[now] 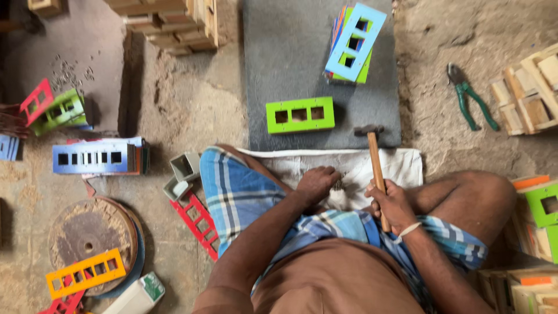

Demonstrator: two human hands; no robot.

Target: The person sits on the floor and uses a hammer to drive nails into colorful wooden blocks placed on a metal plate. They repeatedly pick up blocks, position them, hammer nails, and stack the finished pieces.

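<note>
Just below the grey slab [273, 70], at its lower right corner, your right hand [390, 204] is closed tight round the wooden handle of a hammer [376, 168], whose steel head rests on the slab's near edge. Your left hand [315, 184] lies below the slab's middle, fingers curled down onto the white cloth [401, 166] spread over your lap; whether it pinches anything there you cannot tell, though a small dark patch shows just right of the fingertips.

On the slab itself lies a green frame [300, 114] with three square openings, just left of the hammer head. Toward the slab's top right leans a stack of coloured frames [352, 43], a light blue one on top.

Around the slab is rough, dusty ground. Right of the slab lie green-handled pliers [472, 99], and beyond them wooden boxes [532, 90]. Left of the slab sit a blue frame stack [96, 157], a red frame [199, 221], an orange frame [86, 272] on a rusty round disc [87, 229], and two small grey open boxes [183, 174], their insides too dim to read
</note>
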